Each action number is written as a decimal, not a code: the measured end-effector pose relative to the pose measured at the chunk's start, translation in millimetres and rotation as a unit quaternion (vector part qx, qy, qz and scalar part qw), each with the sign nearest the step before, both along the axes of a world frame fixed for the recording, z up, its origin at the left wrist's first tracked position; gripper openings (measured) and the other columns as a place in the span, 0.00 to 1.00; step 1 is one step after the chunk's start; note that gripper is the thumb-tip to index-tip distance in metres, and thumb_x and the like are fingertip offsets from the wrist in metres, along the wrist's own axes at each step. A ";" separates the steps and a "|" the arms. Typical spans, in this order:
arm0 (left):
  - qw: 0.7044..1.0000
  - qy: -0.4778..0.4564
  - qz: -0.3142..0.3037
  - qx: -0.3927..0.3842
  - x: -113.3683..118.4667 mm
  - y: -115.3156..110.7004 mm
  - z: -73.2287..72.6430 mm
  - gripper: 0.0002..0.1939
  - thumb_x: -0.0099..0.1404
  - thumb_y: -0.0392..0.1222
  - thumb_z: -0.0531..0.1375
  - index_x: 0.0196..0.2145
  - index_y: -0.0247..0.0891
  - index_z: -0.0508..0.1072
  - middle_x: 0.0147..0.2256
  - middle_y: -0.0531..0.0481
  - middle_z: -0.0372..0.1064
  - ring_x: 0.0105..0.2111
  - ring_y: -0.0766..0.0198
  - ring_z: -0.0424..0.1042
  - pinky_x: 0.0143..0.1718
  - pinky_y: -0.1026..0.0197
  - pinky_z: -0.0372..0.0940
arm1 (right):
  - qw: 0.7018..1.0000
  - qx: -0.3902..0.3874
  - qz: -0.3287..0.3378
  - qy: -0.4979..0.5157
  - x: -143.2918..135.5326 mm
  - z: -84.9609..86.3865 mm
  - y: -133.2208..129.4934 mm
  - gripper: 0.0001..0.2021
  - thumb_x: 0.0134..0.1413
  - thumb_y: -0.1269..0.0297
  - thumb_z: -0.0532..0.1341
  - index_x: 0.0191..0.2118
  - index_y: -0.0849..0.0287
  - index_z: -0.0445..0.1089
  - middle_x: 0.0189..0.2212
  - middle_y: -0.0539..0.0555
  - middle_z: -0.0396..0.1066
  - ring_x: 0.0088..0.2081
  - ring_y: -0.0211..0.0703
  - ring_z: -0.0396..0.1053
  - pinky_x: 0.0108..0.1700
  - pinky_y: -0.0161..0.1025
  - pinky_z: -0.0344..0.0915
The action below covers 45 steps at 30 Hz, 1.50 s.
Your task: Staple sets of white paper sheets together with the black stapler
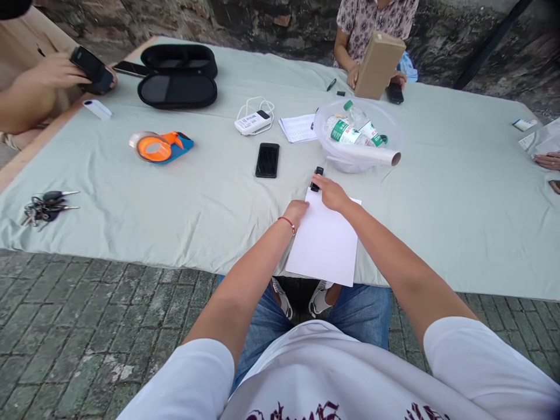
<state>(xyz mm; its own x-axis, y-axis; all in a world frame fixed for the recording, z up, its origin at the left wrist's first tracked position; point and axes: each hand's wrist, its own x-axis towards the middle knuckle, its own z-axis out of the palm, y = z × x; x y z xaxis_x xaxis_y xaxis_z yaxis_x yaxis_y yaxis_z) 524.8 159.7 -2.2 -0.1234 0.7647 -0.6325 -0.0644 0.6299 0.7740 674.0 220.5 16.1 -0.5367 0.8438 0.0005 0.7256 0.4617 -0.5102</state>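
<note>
White sheets of paper (pixel 326 245) lie at the table's near edge, their lower end reaching over it. My left hand (pixel 297 212), with a red string bracelet at the wrist, grips their left edge near the top. At the top left corner of the paper sits a small black stapler (pixel 318 171). My right hand (pixel 331 193) is closed around the stapler, its fingers over the near part. The jaw's exact bite on the paper is too small to make out. A black phone (pixel 267 160) lies to the left, beyond my left hand.
A clear basin (pixel 321 131) with plastic bottles and a roll stands just beyond my hands. Leftward are a tape dispenser (pixel 164 147), keys (pixel 46 208), a white device with a cable (pixel 252 123) and an open black case (pixel 177 90). Other people handle a cardboard box (pixel 378 67) and a black device (pixel 93 69).
</note>
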 end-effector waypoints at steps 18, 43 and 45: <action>0.971 -0.067 0.034 0.229 -50.8 -139.2 46.1 0.19 0.63 0.57 0.62 0.29 0.41 0.63 0.27 0.55 0.62 0.29 0.66 0.63 0.32 0.65 0.62 | 0.832 -0.253 -0.279 0.408 95.0 -6.1 -212.1 0.31 0.57 0.39 0.60 0.63 0.44 0.62 0.58 0.56 0.71 0.59 0.52 0.70 0.61 0.53 0.68; 0.961 -0.240 0.072 0.117 -51.1 -174.2 12.2 0.23 0.53 0.50 0.73 0.42 0.34 0.77 0.40 0.42 0.80 0.44 0.52 0.77 0.49 0.52 0.70 | 0.770 -0.362 -0.269 0.452 77.8 -20.7 -233.1 0.20 0.53 0.47 0.67 0.45 0.55 0.74 0.40 0.53 0.79 0.40 0.47 0.75 0.45 0.44 0.69; 0.963 -0.228 0.074 0.127 -47.5 -174.1 11.6 0.24 0.52 0.52 0.73 0.41 0.34 0.78 0.40 0.42 0.80 0.45 0.51 0.77 0.50 0.51 0.69 | 0.766 -0.329 -0.305 0.460 77.5 -26.7 -231.2 0.20 0.49 0.47 0.69 0.42 0.55 0.73 0.37 0.52 0.78 0.37 0.44 0.74 0.42 0.41 0.69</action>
<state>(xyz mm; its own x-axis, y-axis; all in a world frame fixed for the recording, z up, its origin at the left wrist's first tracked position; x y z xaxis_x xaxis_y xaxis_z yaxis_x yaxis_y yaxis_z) 477.3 -14.4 9.4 0.0031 0.8976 -0.4408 -0.5076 0.3812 0.7727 751.5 -10.7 -10.6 -0.0700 0.9179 -0.3907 -0.1023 -0.3962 -0.9125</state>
